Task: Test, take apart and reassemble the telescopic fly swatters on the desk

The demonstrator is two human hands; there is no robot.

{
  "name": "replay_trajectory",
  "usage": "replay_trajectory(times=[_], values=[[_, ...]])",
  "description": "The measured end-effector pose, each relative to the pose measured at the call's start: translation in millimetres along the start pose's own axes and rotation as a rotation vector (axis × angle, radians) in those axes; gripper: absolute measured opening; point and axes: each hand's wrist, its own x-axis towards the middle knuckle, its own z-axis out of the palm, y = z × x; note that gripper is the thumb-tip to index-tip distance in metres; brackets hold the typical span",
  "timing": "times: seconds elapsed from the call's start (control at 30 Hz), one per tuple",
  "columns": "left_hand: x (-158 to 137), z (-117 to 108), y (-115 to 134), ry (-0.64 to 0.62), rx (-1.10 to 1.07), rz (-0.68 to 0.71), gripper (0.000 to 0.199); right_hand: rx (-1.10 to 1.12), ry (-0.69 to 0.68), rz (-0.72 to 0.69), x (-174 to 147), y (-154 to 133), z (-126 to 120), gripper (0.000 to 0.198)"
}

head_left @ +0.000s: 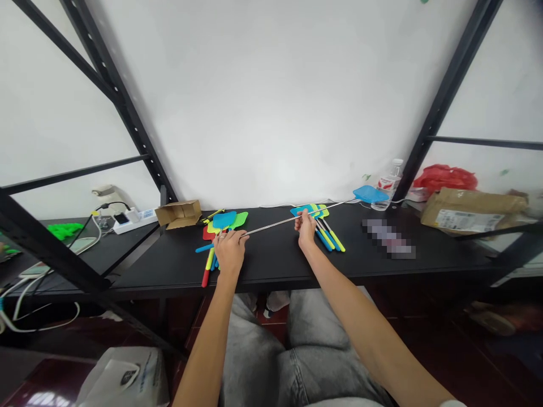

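Observation:
A blue fly swatter (370, 194) with a long thin metal rod stretches across in front of me, its flat head at the right. My left hand (229, 249) is closed around its blue handle, whose end pokes out to the left. Farther along, my right hand (305, 227) pinches the rod with fingers curled. Beneath and behind my left hand lies a pile of fly swatters (224, 219) in red, yellow, green and blue, partly hidden by it. Beside my right hand, several shorter blue and yellow swatters (332, 238) lie in a row on the black table (271, 260).
An opened cardboard box (180, 214) stands left on the table, near a power strip (134, 221). At the right are a clear bottle (389, 185), a blurred-out item (388, 238), a taped carton (473, 210) and a red bag (446, 177). Black metal posts (123, 107) flank the table.

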Motion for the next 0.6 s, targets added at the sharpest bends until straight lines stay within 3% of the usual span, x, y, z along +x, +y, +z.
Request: replay_trajectory(times=[0.23,0.43,0.6], values=[[0.2,0.8,7.0,-0.090,-0.068,0.147,0.034,-0.217,-0.455,0.023,-19.0,3.9,12.5,0.044],[0.3,3.0,9.3,-0.139,0.025,0.123,0.035,-0.200,-0.369,0.066,-16.0,8.3,11.7,0.044],[0.5,0.2,8.3,-0.092,0.071,0.073,0.032,-0.138,-0.267,0.075,-12.0,7.0,9.2,0.044]])
